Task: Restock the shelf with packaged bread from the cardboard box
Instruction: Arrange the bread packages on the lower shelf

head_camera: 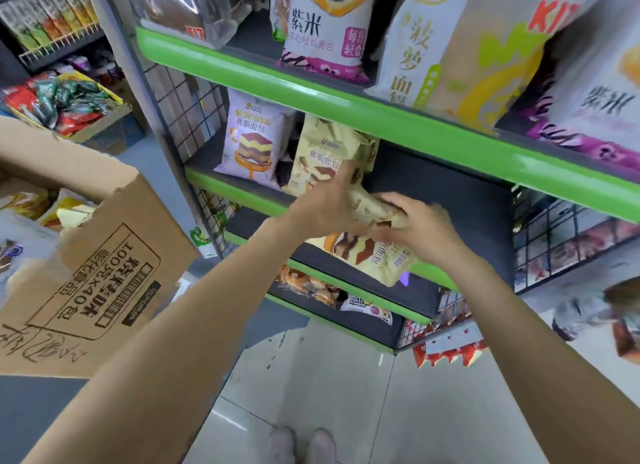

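Cardboard box (93, 273): stood open at left, bread packs inside. Left hand (322, 210) and right hand (420, 229): both curled round one cream bread packet (372, 252), held at the shelf (446, 186) edge. Step judged: placing. Next: stand it upright beside the matching packet (325, 151), in the bare space.

Bright, even indoor light with soft shadows. Pale glare streaks the floor tiles (221, 418). Wide-angle distortion bends the green shelf edges (346, 106). The hands (367, 217) and picture corners are blurred.
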Tool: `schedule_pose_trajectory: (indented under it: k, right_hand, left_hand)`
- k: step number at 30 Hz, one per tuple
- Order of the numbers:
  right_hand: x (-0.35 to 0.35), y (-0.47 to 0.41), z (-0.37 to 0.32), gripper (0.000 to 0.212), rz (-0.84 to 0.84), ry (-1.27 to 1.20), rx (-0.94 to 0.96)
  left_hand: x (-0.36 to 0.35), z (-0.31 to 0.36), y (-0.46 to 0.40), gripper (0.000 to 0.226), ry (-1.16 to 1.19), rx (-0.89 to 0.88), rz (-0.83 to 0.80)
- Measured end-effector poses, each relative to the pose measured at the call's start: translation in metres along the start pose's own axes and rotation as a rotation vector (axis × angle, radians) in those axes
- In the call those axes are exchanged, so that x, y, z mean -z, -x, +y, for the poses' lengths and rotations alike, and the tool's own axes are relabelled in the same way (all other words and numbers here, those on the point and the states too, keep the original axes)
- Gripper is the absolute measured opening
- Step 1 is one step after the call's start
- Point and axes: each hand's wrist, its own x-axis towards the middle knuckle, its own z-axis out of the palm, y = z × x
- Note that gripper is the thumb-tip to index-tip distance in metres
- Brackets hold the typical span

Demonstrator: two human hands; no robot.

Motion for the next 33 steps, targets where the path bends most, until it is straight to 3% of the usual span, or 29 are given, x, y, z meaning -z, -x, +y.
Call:
schedule_pose_trajectory:
  k: [3,6,8,10,12,13,15,18,20,24,29,33]
  right_hand:
    - [-0.012,0.001,0.016,0.072,0.353,0.022,-0.078]
    - [-0.034,0.001,0.023,0.098,0.762,-0.414,-0.346]
    - [-0.049,-0.010,0.025,0.109,0.706,-0.803,-0.621]
    - [-0.060,-0.020,0.030,0.102,0.559,-1.249,-0.644]
    - [-0.064,-0.027,0.038,0.062,0.432,-1.547,-0.491]
    - [-0.065,-0.031,0.043,0.044,0.413,-1.568,-0.418]
    - [-0.061,-0.037,0.054,0.033,0.485,-1.533,-0.290]
    - [-0.052,-0.057,0.073,0.043,0.709,-1.381,-0.174]
    - [-0.042,-0.079,0.089,0.045,0.774,-1.229,-0.169]
    - [-0.026,-0.120,0.104,0.031,0.779,-0.930,-0.137]
    - [-0.018,-0.174,0.131,0.042,0.756,-0.680,-0.132]
    - [-0.021,-0.192,0.148,0.039,0.832,-0.682,-0.118]
  left_hand:
    - [-0.014,0.005,-0.011,0.069,-0.007,0.033,0.173]
    - [-0.039,0.000,-0.017,0.066,0.254,0.074,0.416]
    - [-0.059,-0.002,-0.021,0.073,0.454,0.146,0.505]
    - [-0.078,-0.005,-0.027,0.085,0.596,0.203,0.527]
    - [-0.094,-0.006,-0.036,0.094,0.670,0.203,0.530]
    - [-0.100,-0.005,-0.039,0.089,0.659,0.168,0.531]
    - [-0.111,0.000,-0.048,0.076,0.508,0.070,0.523]
    - [-0.121,0.006,-0.067,0.061,-0.083,-0.013,0.551]
    - [-0.124,0.008,-0.089,0.053,-0.257,-0.108,0.530]
    - [-0.116,0.010,-0.137,0.067,0.073,-0.129,0.255]
    - [-0.118,-0.002,-0.178,0.081,0.073,-0.131,0.194]
    - [-0.126,-0.008,-0.199,0.080,0.019,-0.127,0.158]
